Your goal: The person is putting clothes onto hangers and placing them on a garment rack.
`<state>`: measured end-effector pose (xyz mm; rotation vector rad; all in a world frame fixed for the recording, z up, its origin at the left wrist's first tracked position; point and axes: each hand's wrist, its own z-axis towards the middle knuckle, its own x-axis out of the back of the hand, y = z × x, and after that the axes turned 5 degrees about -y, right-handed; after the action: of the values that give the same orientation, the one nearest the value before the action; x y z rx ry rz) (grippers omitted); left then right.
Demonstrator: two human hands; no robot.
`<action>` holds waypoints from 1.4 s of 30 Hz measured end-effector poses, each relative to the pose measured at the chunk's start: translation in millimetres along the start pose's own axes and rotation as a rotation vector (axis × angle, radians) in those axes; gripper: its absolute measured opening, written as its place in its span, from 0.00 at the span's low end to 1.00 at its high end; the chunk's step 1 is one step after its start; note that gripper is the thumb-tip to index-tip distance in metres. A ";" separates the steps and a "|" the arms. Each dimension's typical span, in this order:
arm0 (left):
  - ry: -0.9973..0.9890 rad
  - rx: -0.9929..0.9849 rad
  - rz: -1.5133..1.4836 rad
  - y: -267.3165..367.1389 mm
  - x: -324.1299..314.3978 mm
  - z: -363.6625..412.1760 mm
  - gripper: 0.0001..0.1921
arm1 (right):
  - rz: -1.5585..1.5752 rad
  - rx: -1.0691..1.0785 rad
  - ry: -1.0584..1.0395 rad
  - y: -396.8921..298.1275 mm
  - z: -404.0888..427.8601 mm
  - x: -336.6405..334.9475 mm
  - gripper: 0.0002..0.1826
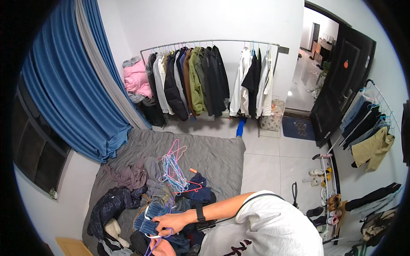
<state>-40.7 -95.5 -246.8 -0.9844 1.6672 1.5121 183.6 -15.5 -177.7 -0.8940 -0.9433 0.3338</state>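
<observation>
Over the near part of the bed, my right hand [173, 223] grips the gathered waistband of blue denim jeans [150, 218], where a white hanger part shows. Just below it, partly cut off by the lower edge, is my left hand [162, 248], close to the white piece and a purple hanger [155, 245]; its fingers are mostly hidden. A tangle of pink, blue and white hangers [174, 172] lies farther up the bed, with a red hanger [195, 185] beside it. Dark patterned clothing [110, 204] and a mauve garment [131, 175] are heaped to the left.
The grey bedsheet [214, 148] is wrinkled. Beyond the bed stands a metal clothes rack [208, 41] full of garments. To the right are an open dark door [342, 76], a rack with hung trousers [368, 131] and a shoe rack [333, 192]. A blue curtain [73, 86] hangs at left.
</observation>
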 end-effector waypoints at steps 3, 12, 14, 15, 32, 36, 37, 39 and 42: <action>-0.183 0.043 -0.166 2.9 -11.9 1.7 0.19 | 0.007 0.008 0.165 -4.2 2.9 -7.0 0.18; -0.061 0.019 0.036 12.6 9.0 -6.1 0.27 | 0.064 -0.026 0.333 -8.6 -5.5 -8.9 0.19; -0.057 0.213 0.402 47.7 69.8 -14.8 0.34 | 0.052 -0.004 0.349 -6.5 -3.1 -10.7 0.19; 0.137 0.232 0.477 54.6 60.2 -22.3 0.31 | 0.039 0.001 0.354 -1.7 -7.1 -6.9 0.19; -0.475 0.368 1.494 90.1 -100.8 27.5 0.35 | 0.015 0.071 -0.009 11.6 -5.1 -15.7 0.15; -0.431 0.405 1.625 90.0 -95.6 40.6 0.38 | -0.021 0.087 0.001 10.8 -14.3 -9.3 0.15; -0.433 0.449 1.678 93.6 -94.4 46.5 0.41 | -0.051 0.081 -0.019 8.5 -14.4 -4.5 0.15; -0.449 0.298 1.628 97.2 -79.0 61.7 0.31 | -0.122 0.115 0.048 8.9 -12.6 6.9 0.15; -0.462 -0.011 1.620 114.7 -69.5 74.1 0.25 | -0.192 0.093 0.145 -4.7 -16.8 30.6 0.14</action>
<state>-107.3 -10.4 -138.2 1.0631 2.0465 2.3168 214.2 -8.4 -161.6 -0.7266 -0.8645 0.1449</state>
